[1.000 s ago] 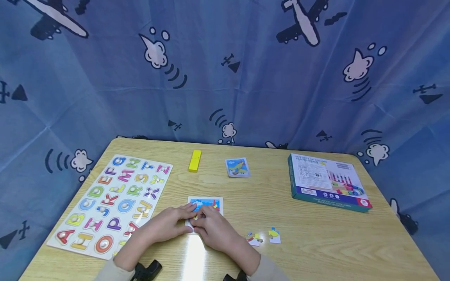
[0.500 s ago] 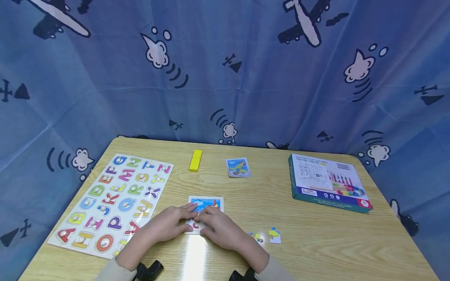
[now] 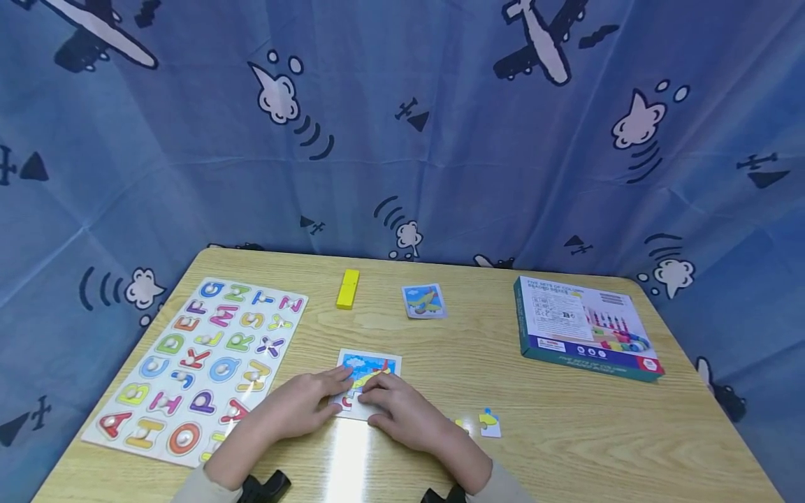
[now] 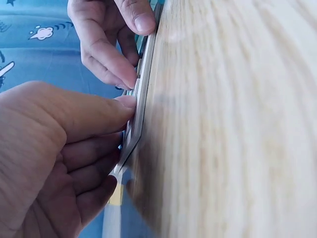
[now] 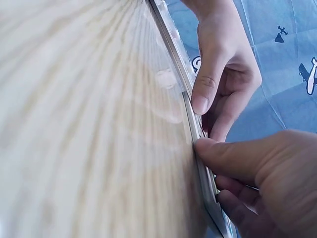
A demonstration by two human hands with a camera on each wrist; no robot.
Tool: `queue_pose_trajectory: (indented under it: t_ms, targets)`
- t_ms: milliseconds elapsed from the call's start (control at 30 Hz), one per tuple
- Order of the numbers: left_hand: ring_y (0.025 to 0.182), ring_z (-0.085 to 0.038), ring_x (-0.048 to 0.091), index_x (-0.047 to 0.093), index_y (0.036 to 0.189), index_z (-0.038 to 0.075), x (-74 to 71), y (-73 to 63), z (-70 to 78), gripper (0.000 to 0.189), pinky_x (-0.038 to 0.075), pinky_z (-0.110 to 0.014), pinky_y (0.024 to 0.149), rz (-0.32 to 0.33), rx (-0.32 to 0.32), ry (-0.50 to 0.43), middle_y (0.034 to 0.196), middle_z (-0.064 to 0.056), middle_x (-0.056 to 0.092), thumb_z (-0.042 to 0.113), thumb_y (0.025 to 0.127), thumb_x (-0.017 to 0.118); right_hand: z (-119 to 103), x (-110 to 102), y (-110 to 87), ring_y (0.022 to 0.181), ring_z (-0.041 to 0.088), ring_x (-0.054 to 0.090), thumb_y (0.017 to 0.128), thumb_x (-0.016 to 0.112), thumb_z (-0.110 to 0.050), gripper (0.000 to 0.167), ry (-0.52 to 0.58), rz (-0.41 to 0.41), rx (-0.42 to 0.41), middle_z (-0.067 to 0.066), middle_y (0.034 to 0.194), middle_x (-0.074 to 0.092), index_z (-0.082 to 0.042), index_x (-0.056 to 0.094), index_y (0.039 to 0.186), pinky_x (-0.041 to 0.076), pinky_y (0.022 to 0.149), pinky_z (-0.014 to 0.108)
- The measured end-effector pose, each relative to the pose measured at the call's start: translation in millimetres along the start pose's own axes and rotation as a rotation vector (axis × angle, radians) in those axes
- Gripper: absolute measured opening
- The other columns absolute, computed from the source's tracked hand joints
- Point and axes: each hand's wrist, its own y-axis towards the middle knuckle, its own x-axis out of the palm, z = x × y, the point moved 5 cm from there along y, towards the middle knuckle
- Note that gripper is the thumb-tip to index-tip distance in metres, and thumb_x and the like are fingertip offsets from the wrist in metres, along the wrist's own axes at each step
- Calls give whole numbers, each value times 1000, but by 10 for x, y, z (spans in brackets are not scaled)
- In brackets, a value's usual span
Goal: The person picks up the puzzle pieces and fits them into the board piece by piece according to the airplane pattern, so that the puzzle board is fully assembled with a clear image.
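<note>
A small jigsaw puzzle (image 3: 367,362) of a yellow airplane on blue sky lies in a white-framed tray on the table. My left hand (image 3: 305,404) holds its left side, thumb near the front corner and fingers over the picture. At the front right, my right hand (image 3: 402,413) touches the tray with bent fingers; whether a piece is between them is hidden. Both wrist views show the thumbs and fingertips at the tray's thin edge. Loose to the right lie a yellow and blue puzzle piece (image 3: 489,423) and another piece (image 3: 461,423), partly covered by my right wrist.
On the left lies a white alphabet board (image 3: 210,327) with pegged letters. Farther back are a yellow block (image 3: 348,289) and a small airplane picture card (image 3: 424,301). A boxed bead set (image 3: 588,328) sits at the right rear. A blue curtain (image 3: 352,175) hangs behind the table.
My right hand has shifted slightly right and uncovered more of the airplane picture, while its wrist now covers more of the nearer loose piece. My left hand has stayed nearly in place.
</note>
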Motion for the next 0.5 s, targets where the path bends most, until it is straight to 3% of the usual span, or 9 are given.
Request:
queue_pose_trajectory:
  t_ms: [333,500]
  targets:
    - [131,-23,46,60,128,10,1,0,-23,40,44,-42,103,14,-17,-45,142,-4,49,26,92,62,29,-22,-15,120,12,51,92,63,-19,32,10,-31,-8,-2,125,56,-9,64,123,47,100,27]
    - [131,-23,46,60,128,9,5,5,-12,39,43,-42,104,17,-20,-42,141,-5,50,24,91,63,126,-181,-138,122,15,52,91,64,-21,38,83,-43,54,-3,128,57,-11,59,128,46,102,33]
